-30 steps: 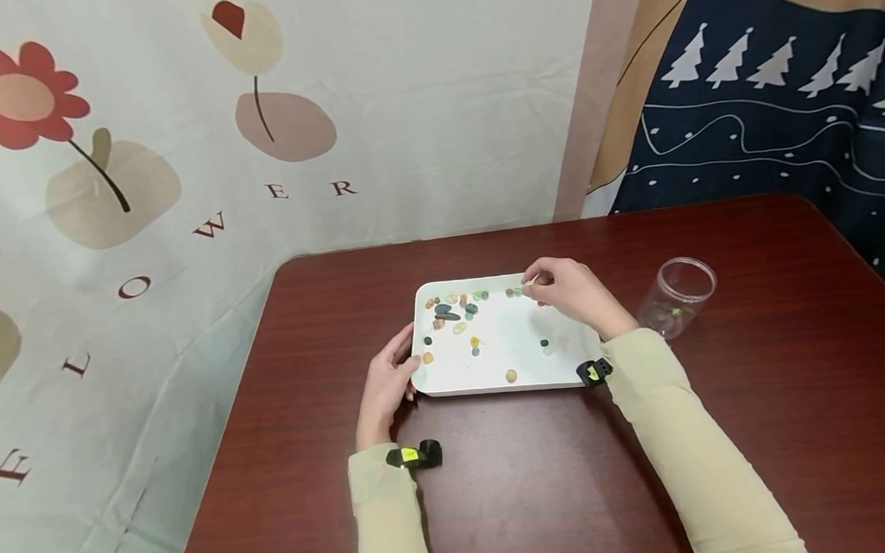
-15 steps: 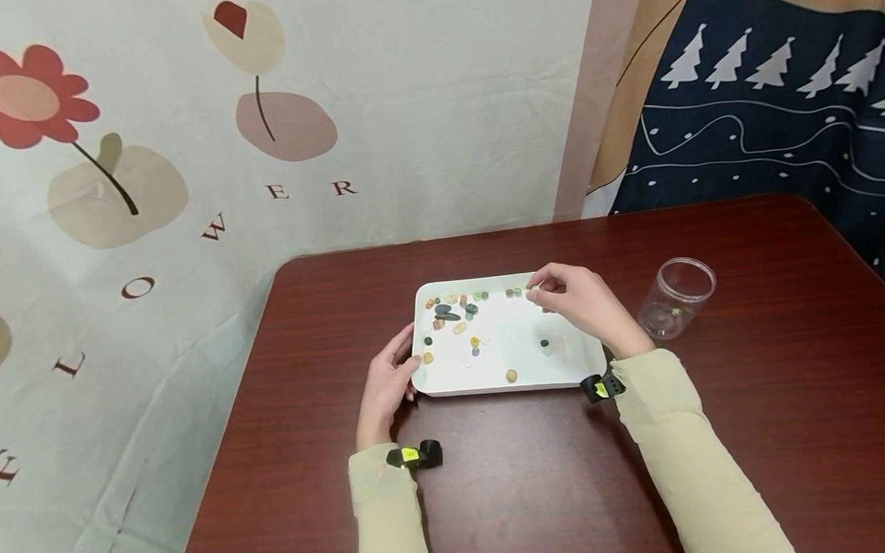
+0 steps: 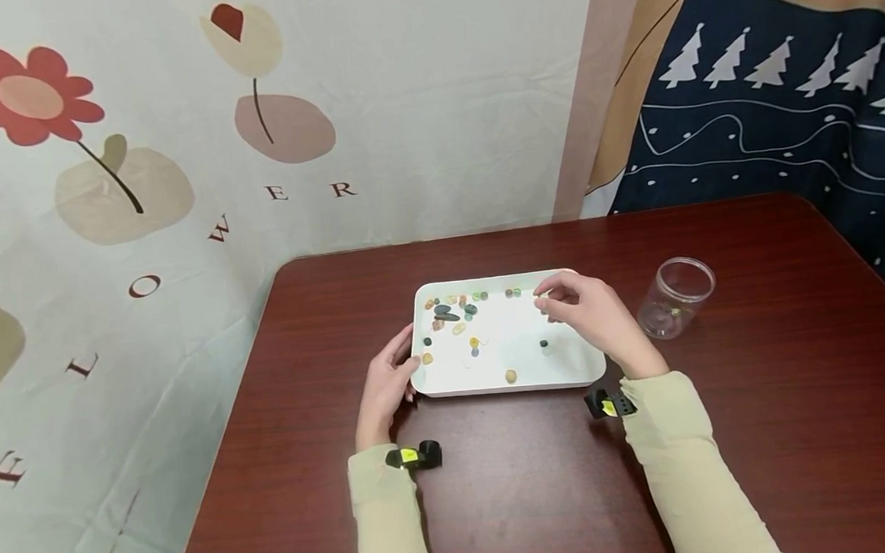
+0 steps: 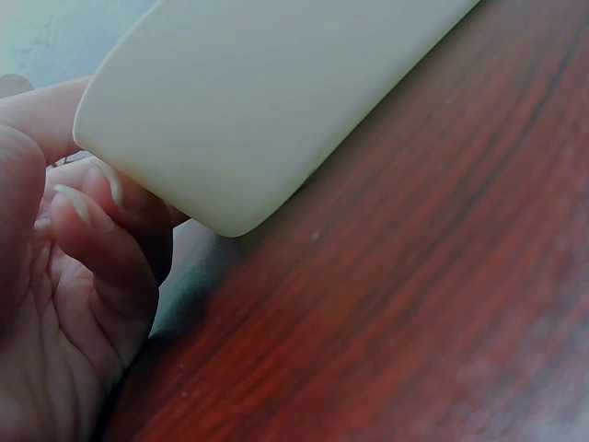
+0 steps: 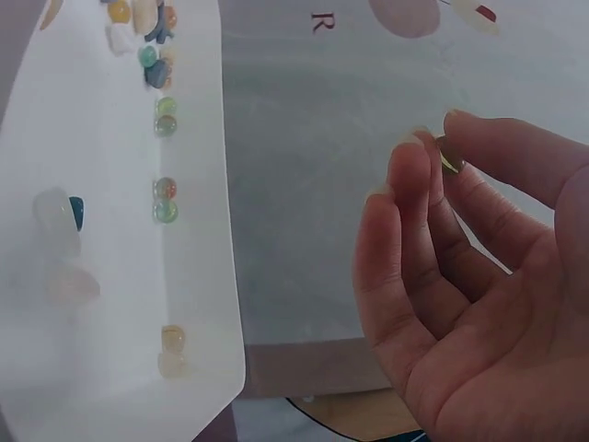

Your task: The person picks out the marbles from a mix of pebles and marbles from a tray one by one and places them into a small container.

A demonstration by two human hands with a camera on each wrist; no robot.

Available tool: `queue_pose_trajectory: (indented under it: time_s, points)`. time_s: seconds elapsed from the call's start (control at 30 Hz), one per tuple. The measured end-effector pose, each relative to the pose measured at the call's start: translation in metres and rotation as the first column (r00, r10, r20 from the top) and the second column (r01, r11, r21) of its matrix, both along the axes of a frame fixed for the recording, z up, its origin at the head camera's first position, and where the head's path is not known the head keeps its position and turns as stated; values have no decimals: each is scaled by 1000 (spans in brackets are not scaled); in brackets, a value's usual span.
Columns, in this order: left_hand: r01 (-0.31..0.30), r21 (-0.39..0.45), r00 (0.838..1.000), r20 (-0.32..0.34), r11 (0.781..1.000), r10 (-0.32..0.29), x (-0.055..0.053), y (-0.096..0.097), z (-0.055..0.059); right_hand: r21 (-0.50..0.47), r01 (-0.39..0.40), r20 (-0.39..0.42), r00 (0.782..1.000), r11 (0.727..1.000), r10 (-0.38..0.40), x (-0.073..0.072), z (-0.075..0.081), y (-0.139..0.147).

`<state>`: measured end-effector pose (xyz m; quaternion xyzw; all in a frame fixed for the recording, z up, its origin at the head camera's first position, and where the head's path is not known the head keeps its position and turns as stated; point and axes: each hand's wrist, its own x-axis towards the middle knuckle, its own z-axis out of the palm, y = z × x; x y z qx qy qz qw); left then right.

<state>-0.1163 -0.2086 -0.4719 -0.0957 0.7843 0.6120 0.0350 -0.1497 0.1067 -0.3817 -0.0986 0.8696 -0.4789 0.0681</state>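
Observation:
On the table lies a white tray [image 3: 492,366] holding several small coloured stones, most of them clustered at its far left, such as a dark oval stone [image 3: 442,309]. My left hand [image 3: 386,385] grips the tray's left edge, thumb at the rim and fingers [image 4: 101,244] curled below it. My right hand [image 3: 593,316] is over the tray's far right part. Its thumb and a finger pinch a small olive-green glassy stone [image 5: 449,157], partly hidden by the fingertips. Near my right fingers sits a pair of pale beads [image 5: 173,339] in the tray.
A clear, open-topped jar [image 3: 676,298] stands right of the tray, with a small greenish thing low inside. The dark red table [image 3: 513,481] reaches back to a printed cloth wall [image 3: 433,101]. A tan stone [image 3: 511,376] lies near the tray's front edge.
My right hand has moved right and slightly towards me, away from the row of beads at the tray's far edge. My left hand and the jar have stayed in place.

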Motion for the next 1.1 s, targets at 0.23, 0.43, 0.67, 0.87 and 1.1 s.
queue_pose_trajectory:
  time_s: [0.23,0.43,0.67,0.87,1.1]
  points:
    - [-4,-7,1000,8,1000,4,1,0,1,-23,23,3,1000,999,-23,10,0,3]
    - [-3,-8,1000,13,1000,3,1,0,2,-83,60,3,998,995,-60,15,-4,7]
    - [-5,-5,1000,12,1000,5,2,0,1,-141,87,33,996,986,-83,18,-9,10]
    - [-3,-5,1000,8,1000,3,2,0,0,-177,129,44,991,976,-123,22,-8,14]
    - [-2,-6,1000,6,1000,2,1,0,-1,-186,146,14,989,972,-146,24,-6,18]
